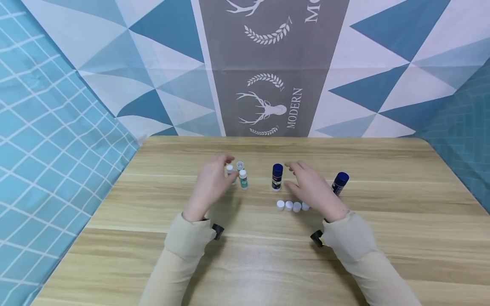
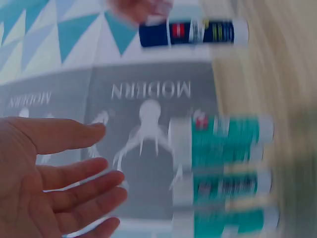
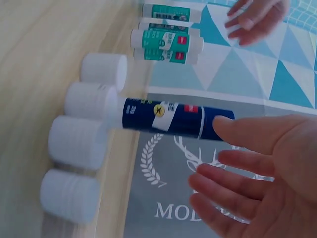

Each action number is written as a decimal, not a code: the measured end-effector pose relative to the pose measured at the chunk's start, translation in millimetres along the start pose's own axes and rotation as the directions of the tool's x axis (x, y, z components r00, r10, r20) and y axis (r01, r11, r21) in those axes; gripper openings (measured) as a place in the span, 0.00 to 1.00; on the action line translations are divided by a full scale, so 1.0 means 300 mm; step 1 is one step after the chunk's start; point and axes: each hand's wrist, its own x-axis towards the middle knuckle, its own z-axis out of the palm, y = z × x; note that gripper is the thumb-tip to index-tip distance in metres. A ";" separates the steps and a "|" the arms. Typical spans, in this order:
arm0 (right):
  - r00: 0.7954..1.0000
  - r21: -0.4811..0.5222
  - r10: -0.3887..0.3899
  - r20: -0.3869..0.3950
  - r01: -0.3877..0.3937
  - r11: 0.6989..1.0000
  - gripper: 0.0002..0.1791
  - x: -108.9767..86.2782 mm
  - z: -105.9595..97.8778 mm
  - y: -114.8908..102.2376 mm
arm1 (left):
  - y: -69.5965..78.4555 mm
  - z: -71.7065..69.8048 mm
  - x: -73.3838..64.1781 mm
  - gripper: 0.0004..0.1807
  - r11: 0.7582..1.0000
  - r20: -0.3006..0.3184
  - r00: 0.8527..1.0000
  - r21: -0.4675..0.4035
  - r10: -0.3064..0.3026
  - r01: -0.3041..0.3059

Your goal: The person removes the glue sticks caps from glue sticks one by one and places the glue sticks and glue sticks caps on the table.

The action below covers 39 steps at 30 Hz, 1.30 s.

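My left hand (image 1: 208, 180) hovers with spread fingers beside a small cluster of green glue sticks (image 1: 243, 182) with white caps, standing upright. In the left wrist view, nothing lies between the thumb and fingers of that hand (image 2: 54, 183). A dark blue glue stick (image 1: 277, 179) with a white base stands upright near the table's middle. Just right of it is my right hand (image 1: 309, 185), fingers loosely extended and holding nothing. In the right wrist view its thumb (image 3: 247, 133) overlaps the blue cap of that glue stick (image 3: 168, 119).
Several short white cylinders (image 1: 289, 206) stand in a row in front of the blue stick, the last partly behind my right hand. Another blue glue stick (image 1: 340, 182) stands farther right, partly covered by the right wrist. A patterned cloth (image 1: 264, 106) hangs behind the wooden table (image 1: 252, 263).
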 end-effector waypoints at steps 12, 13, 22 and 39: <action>0.994 0.030 0.001 -0.106 0.002 1.000 0.22 0.057 0.022 -0.042 | 0.141 0.238 0.013 0.21 0.994 0.007 0.995 -0.037 0.103 -0.102; 0.994 0.031 0.008 -0.109 -0.005 1.000 0.21 0.061 0.025 -0.042 | 0.143 0.253 0.016 0.20 0.994 -0.002 0.995 -0.051 0.098 -0.098; 0.992 0.034 0.025 -0.124 -0.021 0.999 0.15 0.071 0.042 -0.031 | 0.142 0.319 0.044 0.13 0.990 -0.018 0.999 -0.135 0.046 -0.048; 0.987 0.267 0.070 -0.146 -0.029 0.963 0.18 -0.004 -0.017 -0.024 | 0.174 0.266 0.027 0.12 0.967 -0.027 0.989 -0.212 0.142 -0.145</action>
